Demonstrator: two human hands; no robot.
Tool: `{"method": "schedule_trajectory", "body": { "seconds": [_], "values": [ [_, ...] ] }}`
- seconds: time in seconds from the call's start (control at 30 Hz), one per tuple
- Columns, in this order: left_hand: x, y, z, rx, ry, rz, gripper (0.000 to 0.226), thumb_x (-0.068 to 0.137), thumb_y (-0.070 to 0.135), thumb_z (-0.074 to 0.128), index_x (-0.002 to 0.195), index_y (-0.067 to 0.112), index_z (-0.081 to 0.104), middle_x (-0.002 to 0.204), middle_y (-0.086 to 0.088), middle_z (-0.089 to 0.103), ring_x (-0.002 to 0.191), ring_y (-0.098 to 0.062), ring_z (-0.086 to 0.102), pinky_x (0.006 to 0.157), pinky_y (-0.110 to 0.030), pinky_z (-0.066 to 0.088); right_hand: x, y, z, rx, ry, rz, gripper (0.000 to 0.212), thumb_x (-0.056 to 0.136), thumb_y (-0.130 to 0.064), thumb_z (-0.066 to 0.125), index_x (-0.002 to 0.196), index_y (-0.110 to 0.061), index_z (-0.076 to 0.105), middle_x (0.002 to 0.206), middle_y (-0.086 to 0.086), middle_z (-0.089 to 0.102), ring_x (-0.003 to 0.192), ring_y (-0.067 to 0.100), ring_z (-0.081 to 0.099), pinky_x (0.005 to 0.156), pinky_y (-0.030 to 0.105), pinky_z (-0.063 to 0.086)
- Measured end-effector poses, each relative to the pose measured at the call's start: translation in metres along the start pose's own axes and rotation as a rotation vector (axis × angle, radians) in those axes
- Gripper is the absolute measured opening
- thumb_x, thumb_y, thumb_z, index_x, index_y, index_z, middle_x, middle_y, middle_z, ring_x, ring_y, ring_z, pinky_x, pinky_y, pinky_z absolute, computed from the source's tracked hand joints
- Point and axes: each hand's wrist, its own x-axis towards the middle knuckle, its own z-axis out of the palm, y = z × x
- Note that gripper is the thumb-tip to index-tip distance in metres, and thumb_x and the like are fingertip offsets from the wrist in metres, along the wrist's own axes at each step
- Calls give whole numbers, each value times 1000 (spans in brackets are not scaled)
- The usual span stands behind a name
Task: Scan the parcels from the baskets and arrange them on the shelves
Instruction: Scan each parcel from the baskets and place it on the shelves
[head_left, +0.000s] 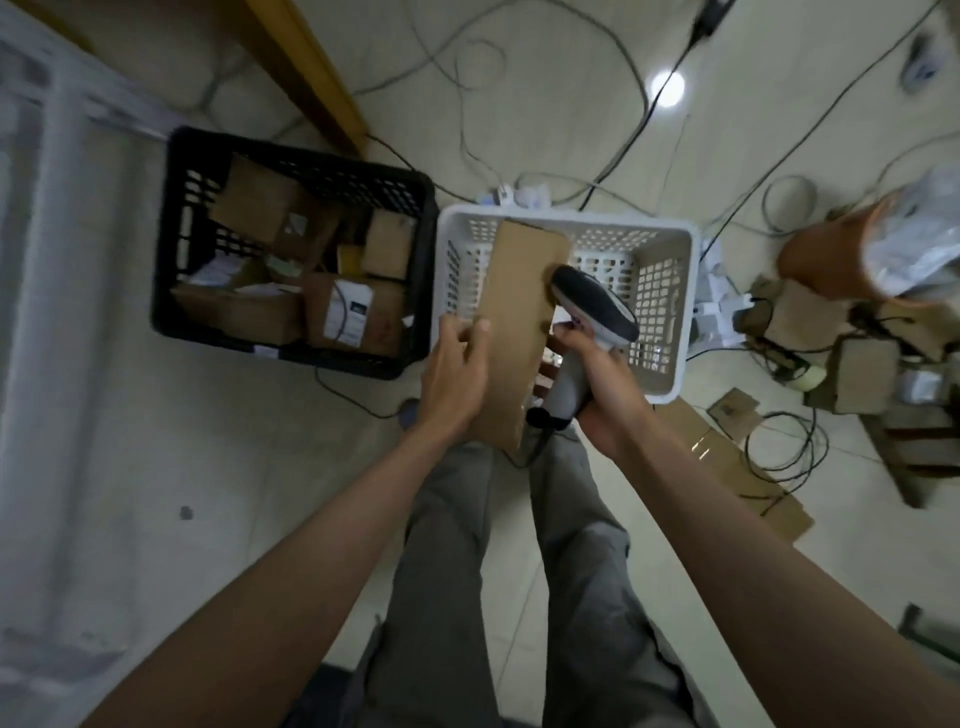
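My left hand (456, 371) grips a long flat cardboard parcel (519, 317) by its left edge and holds it upright over the white basket (670, 291). My right hand (597, 384) grips the handle of a grey and black barcode scanner (592, 306). The scanner's head points at the parcel's right side, close to it. To the left on the floor, a black basket (176, 218) holds several cardboard parcels, some with white labels. Little of the white basket's inside shows behind the parcel and my hands.
A white metal shelf frame (57, 156) stands at the left. Cables (623, 78) run over the tiled floor behind the baskets. At the right lie loose cardboard boxes (857, 369), flat cardboard (727, 457) and an orange bin with a plastic bag (883, 249). A wooden beam (306, 73) crosses the top.
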Motion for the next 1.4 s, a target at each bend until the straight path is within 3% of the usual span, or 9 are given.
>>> {"method": "schedule_trajectory", "body": {
  "seconds": [0.13,0.23,0.33,0.47,0.57,0.87,1.1,1.27,1.4],
  "values": [
    [-45,32,-84,-155,14,49,27,108,21,42,82,21,49,89,-1,57,93,-23,57,79,-37,46,-80,-26,44,-78,-53,-46,41,98,-14,62,135,0,55,132,20,65,123,43,61,102,63,49],
    [-70,48,-146,-216,9,144,5,101,15,59,103,17,63,106,4,64,100,-2,58,90,-30,48,-129,-51,78,-131,-132,-76,27,97,-15,62,122,-4,59,126,20,67,117,42,64,98,61,52],
    [-101,79,-203,-393,-25,31,49,83,44,79,124,41,54,114,26,59,101,15,56,82,-17,47,-171,-73,115,-239,-230,-129,20,97,-16,63,116,-10,64,114,17,70,108,36,67,92,57,57],
    [-135,105,-266,-528,-123,-101,97,40,77,87,127,44,56,110,14,73,102,-10,70,83,-33,57,-212,-91,163,-317,-347,-181,38,93,-17,69,130,-13,62,121,15,72,112,32,69,84,46,61],
    [-161,109,-296,-610,-141,-99,89,49,74,86,127,41,61,115,5,75,108,-18,71,96,-45,54,-230,-99,193,-398,-440,-179,43,92,-18,71,133,-12,61,125,16,70,113,32,68,94,52,58],
    [-262,89,-315,-1011,215,-111,44,87,39,62,129,24,61,96,-1,78,80,-16,75,60,-29,58,-269,-102,271,-744,-799,-129,42,91,-23,72,132,-18,62,123,14,72,113,30,69,94,46,58],
    [-338,62,-293,-1146,498,45,57,86,39,76,139,35,53,131,0,68,121,-21,64,103,-43,51,-310,-79,286,-950,-953,-201,45,90,-25,73,132,-16,60,122,20,69,110,37,67,93,56,56],
    [-388,57,-299,-1128,710,78,70,76,45,86,138,38,53,122,-1,73,112,-21,70,87,-38,59,-353,-63,301,-994,-1029,-389,10,92,-12,70,99,-19,67,92,7,73,89,25,70,79,47,62],
    [-429,50,-312,-1092,956,95,75,71,40,89,136,43,50,107,4,77,101,-16,73,81,-34,59,-397,-49,310,-1042,-1194,-538,24,93,-10,69,105,-30,65,102,-2,67,99,19,64,74,33,63]
  ]
}}
